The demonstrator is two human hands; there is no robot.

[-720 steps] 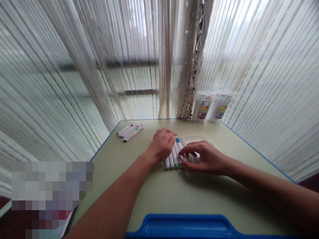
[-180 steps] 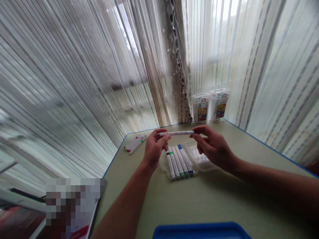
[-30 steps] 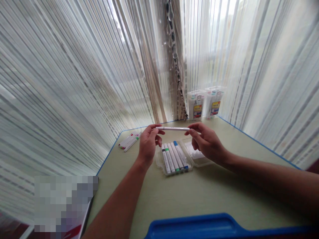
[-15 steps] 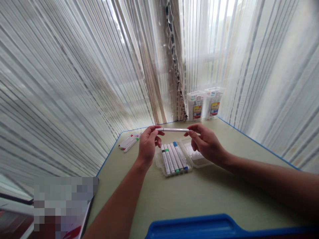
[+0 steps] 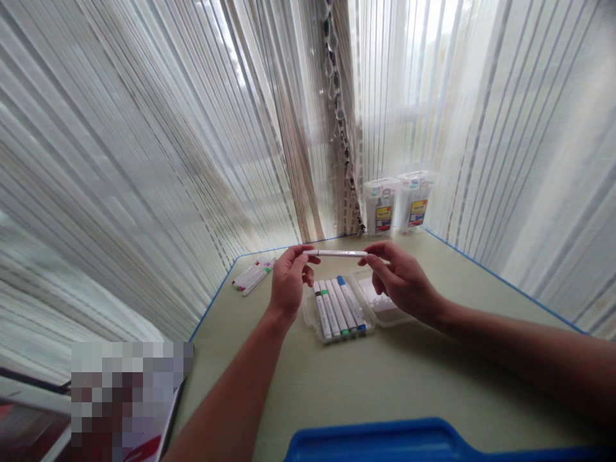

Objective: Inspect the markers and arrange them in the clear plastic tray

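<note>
A slim white marker is held level above the table, pinched at both ends. My left hand is closed on its left end, and my right hand grips the right end between thumb and fingers. Below lies an opened clear plastic case with several white markers side by side, their coloured bands black, green and blue. The case's other half spreads to the right, partly hidden under my right hand. Left of my left hand, several loose markers lie in a small group.
Two upright clear marker cases with labels stand at the back corner. String curtains hang around the table, which has a blue edge. A blue plastic tray-like piece is at the front. A blurred-out object sits at lower left.
Both hands still hold the marker level in nearly the same pose. The whole view has shifted very slightly; nothing on the table has moved.
</note>
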